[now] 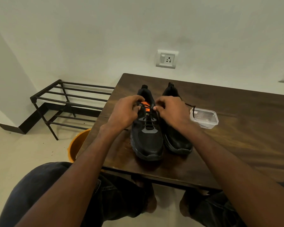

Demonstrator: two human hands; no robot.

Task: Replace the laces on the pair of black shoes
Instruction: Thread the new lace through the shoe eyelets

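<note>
Two black shoes stand side by side on a dark wooden table (236, 136), toes toward me. The left shoe (147, 141) has grey trim, an orange tongue patch and a black lace (148, 119) threaded through its eyelets. My left hand (125, 112) pinches the lace at the upper left eyelets. My right hand (170, 110) pinches the lace at the upper right eyelets. The right shoe (177, 140) is partly hidden behind my right hand and wrist. A loose black lace end (193, 109) trails from there over a clear plastic box.
A clear plastic box (204, 118) sits on the table right of the shoes. An orange bucket (77, 145) stands on the floor by the table's left edge. A black metal shoe rack (67, 104) stands against the wall at left. My knees are below the table's near edge.
</note>
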